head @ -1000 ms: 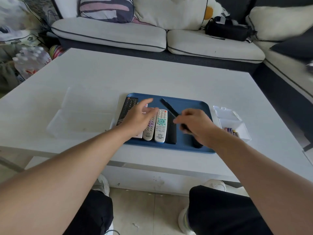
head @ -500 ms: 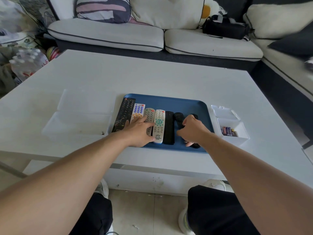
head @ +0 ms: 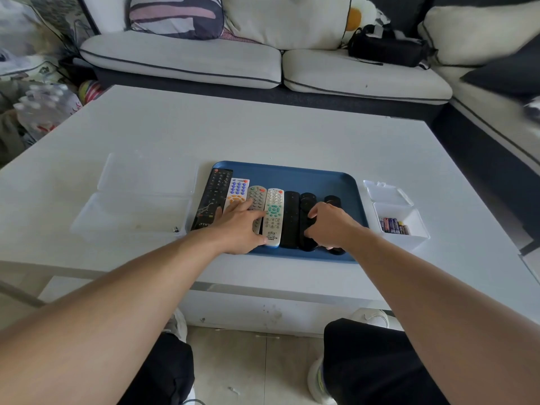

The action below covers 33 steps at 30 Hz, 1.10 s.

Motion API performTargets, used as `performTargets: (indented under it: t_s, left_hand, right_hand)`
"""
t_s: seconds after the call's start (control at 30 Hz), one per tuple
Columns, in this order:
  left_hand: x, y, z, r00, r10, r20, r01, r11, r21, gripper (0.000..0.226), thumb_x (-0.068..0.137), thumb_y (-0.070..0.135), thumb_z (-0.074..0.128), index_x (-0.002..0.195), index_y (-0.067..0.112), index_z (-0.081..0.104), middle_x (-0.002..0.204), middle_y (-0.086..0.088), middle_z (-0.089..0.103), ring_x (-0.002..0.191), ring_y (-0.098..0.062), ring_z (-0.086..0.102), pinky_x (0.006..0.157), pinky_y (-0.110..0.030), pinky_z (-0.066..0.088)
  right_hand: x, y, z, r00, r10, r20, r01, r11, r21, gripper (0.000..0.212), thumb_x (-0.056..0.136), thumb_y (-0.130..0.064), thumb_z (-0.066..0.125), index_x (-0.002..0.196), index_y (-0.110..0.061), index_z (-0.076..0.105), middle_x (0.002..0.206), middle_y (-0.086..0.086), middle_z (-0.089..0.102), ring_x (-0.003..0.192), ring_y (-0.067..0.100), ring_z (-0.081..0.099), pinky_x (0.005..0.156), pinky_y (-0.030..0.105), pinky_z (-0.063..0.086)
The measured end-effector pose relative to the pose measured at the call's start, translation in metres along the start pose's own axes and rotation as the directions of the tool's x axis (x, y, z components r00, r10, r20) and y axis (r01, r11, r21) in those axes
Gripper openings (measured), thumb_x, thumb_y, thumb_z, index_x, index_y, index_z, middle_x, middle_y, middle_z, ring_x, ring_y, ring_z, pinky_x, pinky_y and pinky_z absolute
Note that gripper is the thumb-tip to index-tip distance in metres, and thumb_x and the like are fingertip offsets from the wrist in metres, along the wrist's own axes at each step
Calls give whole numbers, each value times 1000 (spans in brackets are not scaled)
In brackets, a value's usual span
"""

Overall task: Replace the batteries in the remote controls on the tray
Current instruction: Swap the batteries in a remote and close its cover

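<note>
Now we have laid the slim black remote point(head: 307, 222) back in the row on the blue tray point(head: 336, 182), mid-frame on the desk point(head: 263, 133). Our right hand point(head: 328, 226) curls over it, while our left hand point(head: 239, 226) rests flat on the grey remote point(head: 257, 200). The batteries point(head: 394, 225) wait at right.

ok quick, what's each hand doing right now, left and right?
Left hand: open, fingers flat on the light remotes.
Right hand: fingers curled over the black remotes; whether it grips one cannot be told.
</note>
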<state>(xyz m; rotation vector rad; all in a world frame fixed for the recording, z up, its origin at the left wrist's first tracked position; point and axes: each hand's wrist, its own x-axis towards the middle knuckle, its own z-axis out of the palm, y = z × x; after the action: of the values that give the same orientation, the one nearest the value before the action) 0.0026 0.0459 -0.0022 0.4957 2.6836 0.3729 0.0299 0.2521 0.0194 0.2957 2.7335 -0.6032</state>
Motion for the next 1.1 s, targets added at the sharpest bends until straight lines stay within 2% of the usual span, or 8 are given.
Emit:
performTargets:
  t_s: [0.1, 0.2, 0.3, 0.43, 0.57, 0.77, 0.93, 1.1]
  left_hand:
    - [1, 0, 0, 1000, 2, -4, -2, 1000, -4, 69, 94, 47, 60, 155, 34, 30, 168, 1, 6, 154, -24, -1, 121, -57, 2]
    - [2, 0, 1, 1000, -1, -7, 1, 1000, -11, 68, 94, 46, 60, 155, 34, 31, 168, 1, 6, 154, -24, -1, 122, -58, 2]
    - [3, -2, 4, 1000, -14, -12, 14, 1000, -17, 68, 94, 45, 60, 155, 34, 30, 168, -1, 6, 154, -24, -2, 121, -59, 0]
    - [2, -1, 5, 999, -9, -31, 8, 1000, -27, 67, 94, 45, 61, 154, 33, 32, 167, -1, 9, 154, -24, 0, 122, -60, 1]
    - [6, -1, 6, 997, -6, -75, 2, 998, -61, 67, 92, 46, 64, 152, 31, 37, 165, -2, 17, 153, -25, 2, 122, -58, 7]
    - [0, 0, -3, 960, -50, -274, -42, 946, -322, 62, 90, 36, 71, 146, 22, 47, 153, -2, 40, 147, -24, 23, 122, -38, 18]
    - [-3, 11, -15, 948, -160, -277, -72, 737, -672, 45, 91, 37, 70, 134, 27, 60, 134, 12, 59, 123, -7, 53, 96, -22, 38]
    - [-11, 25, -27, 993, -92, -72, -53, 195, -979, 33, 92, 37, 70, 117, 16, 67, 114, 1, 74, 106, -16, 71, 96, -36, 54]
  right_hand:
    - [4, 7, 2, 999, -48, -5, 48, 998, -33, 41, 92, -7, 54, 133, -15, 56, 108, 4, 64, 91, 22, 61, 60, 23, 46]
    - [10, 14, -2, 994, -27, -104, 30, 999, 30, 47, 88, -10, 58, 132, -24, 58, 129, 1, 59, 104, 21, 59, 80, 28, 49]
    - [15, 20, -14, 968, 38, -247, -21, 997, 72, 42, 83, -13, 61, 123, -27, 61, 125, -1, 54, 103, 21, 58, 84, 32, 47]
    - [16, 33, -10, 983, 127, -133, -141, 985, -96, 22, 76, -26, 65, 93, -18, 54, 113, 9, 53, 84, 30, 55, 75, 36, 51]
    - [15, 42, -5, 970, 230, -84, -236, 969, -74, 69, 79, -30, 70, 134, -6, 38, 128, 17, 46, 112, 38, 56, 91, 45, 53]
    - [13, 38, -13, 933, 303, -192, -249, 932, 263, 38, 86, -9, 49, 123, -9, 38, 107, 15, 57, 82, 34, 67, 59, 35, 53]
    - [-1, 12, -28, 918, 89, -387, 169, 795, 582, 23, 89, -19, 61, 101, -38, 67, 89, -1, 70, 76, 21, 70, 64, 38, 61]
    - [-29, -31, -28, 988, -99, -121, 151, 406, 901, 33, 80, -18, 83, 107, -5, 71, 89, 10, 76, 82, 23, 75, 69, 25, 58]
